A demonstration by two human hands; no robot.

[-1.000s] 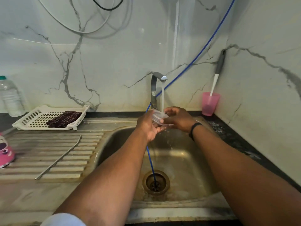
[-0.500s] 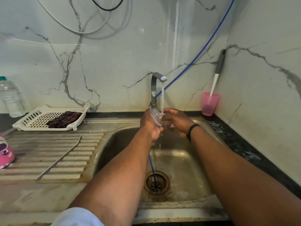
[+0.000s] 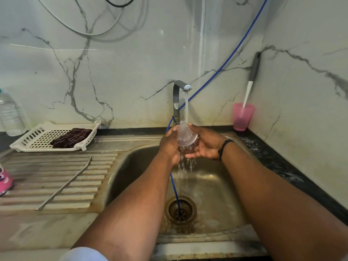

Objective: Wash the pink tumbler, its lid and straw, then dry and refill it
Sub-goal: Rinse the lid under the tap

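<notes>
A clear round lid [image 3: 186,135] is under the running tap [image 3: 180,89], its flat face turned toward me. My left hand [image 3: 169,146] grips its left edge. My right hand [image 3: 204,144] cups it from the right and below, thumb on the top rim. Water streams off the lid into the steel sink [image 3: 216,187]. The pink tumbler [image 3: 4,180] lies at the far left edge of the draining board, mostly cut off. A metal straw [image 3: 65,183] lies diagonally across the draining board ridges.
A white slotted tray [image 3: 41,135] with a dark cloth [image 3: 72,137] sits at the back left, beside a clear bottle [image 3: 10,115]. A pink cup [image 3: 243,115] holding a brush stands in the right corner. A blue hose [image 3: 175,187] runs into the drain.
The lid has turned from tilted edge-on to face me under the stream. My right hand opened and dropped under it; more water now falls off it.
</notes>
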